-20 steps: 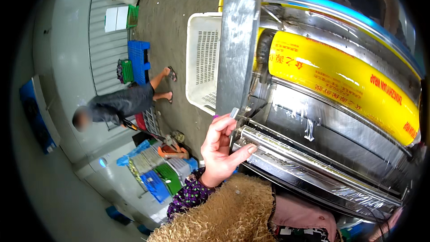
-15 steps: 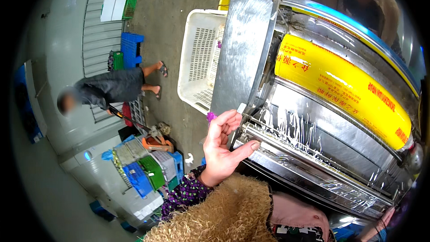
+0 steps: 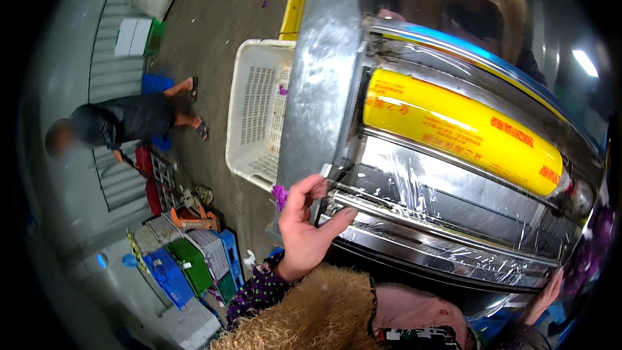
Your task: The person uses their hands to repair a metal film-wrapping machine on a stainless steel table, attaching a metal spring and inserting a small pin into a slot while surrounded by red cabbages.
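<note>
A metal film-wrapping machine (image 3: 427,175) stands in front of me, carrying a fat roll of film in yellow (image 3: 453,133). Whitish creases and shreds of clear film (image 3: 414,194) cling to the steel plate below the roll. At the left end of the front metal bar (image 3: 402,227) is my left hand (image 3: 306,227). Its thumb lies toward the bar, and its bent fingers stay apart from the thumb around the machine's corner. At the machine's far right end my right hand (image 3: 545,297) shows only in part; how its fingers are set is unclear.
Left of the machine's steel side table (image 3: 322,71) stand a white slotted crate (image 3: 251,113) and a yellow crate (image 3: 298,3). A person (image 3: 129,116) with a hand cart (image 3: 168,185) walks beyond. Stacked crates (image 3: 184,266) stand at lower left; something purple (image 3: 593,249) lies at right.
My view has shifted, so the machine sits further left and the purple thing at right shows more. My left hand keeps its place at the bar's end. The person has taken a step.
</note>
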`<state>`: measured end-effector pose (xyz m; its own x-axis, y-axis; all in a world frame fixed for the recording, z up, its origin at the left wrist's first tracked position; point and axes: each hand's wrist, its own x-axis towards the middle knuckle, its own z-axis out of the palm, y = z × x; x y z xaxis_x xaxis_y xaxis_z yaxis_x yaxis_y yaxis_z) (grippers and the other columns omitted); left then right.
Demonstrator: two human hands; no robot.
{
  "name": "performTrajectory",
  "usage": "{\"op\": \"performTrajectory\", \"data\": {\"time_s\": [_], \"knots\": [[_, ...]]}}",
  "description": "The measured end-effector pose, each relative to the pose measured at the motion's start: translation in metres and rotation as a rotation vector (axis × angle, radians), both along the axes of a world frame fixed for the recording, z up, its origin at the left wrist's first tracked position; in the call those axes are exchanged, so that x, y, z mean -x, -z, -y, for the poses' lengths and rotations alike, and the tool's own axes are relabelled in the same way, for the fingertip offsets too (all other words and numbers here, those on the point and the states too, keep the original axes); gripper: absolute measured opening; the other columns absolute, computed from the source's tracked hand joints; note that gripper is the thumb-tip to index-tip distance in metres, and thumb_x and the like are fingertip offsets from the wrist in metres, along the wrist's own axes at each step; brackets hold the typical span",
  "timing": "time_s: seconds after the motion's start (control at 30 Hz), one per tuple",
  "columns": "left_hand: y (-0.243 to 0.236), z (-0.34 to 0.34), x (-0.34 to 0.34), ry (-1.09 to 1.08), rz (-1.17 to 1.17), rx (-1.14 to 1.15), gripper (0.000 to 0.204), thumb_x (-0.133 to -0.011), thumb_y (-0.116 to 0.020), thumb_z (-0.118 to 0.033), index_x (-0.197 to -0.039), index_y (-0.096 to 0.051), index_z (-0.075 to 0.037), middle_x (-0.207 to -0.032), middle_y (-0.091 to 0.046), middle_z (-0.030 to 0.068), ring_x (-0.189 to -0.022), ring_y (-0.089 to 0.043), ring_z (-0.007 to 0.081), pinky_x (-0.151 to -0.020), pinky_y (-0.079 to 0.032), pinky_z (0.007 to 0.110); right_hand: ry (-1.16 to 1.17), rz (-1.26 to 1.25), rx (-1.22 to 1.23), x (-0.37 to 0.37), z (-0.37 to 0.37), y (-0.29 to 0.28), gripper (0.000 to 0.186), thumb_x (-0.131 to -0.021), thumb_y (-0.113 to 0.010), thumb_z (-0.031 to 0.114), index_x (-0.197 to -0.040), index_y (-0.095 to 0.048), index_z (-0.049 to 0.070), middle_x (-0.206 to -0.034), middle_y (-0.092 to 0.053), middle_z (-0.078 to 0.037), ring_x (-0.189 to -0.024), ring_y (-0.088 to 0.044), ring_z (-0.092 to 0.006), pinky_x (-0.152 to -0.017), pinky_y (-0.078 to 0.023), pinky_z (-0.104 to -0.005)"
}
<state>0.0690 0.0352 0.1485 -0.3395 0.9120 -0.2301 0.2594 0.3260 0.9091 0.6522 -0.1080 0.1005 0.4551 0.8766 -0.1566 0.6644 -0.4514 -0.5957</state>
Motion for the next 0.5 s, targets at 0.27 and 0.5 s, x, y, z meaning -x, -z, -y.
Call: {"op": "performTrajectory", "data": {"time_s": [0.27,0.5], "knots": [[-0.019,0.003,-0.020,-0.089,0.049,0.030,0.060,-0.070,-0.076,0.011,-0.122,-0.048,0.001,-0.109,-0.056,0.0049,-0.101,-0.053,0.0131,-0.092,-0.043,0.027,0.138,-0.024,-0.022,-0.001,-0.014,0.000,0.044,-0.103,-0.036,0.024,-0.139,-0.042,-0.001,-0.143,-0.039,-0.016,-0.133,-0.038,-0.0230,-0.112,-0.026,-0.0341],[-0.008,-0.002,-0.028,-0.046,-0.166,0.040,0.056,-0.064,-0.075,0.010,-0.115,-0.055,-0.002,-0.108,-0.057,0.0049,-0.101,-0.053,0.0150,-0.089,-0.043,0.028,0.247,-0.298,0.111,0.017,-0.022,-0.022,0.037,-0.100,-0.037,0.015,-0.127,-0.053,-0.004,-0.132,-0.052,-0.017,-0.121,-0.050,-0.0242,-0.105,-0.036,-0.0351]]}}
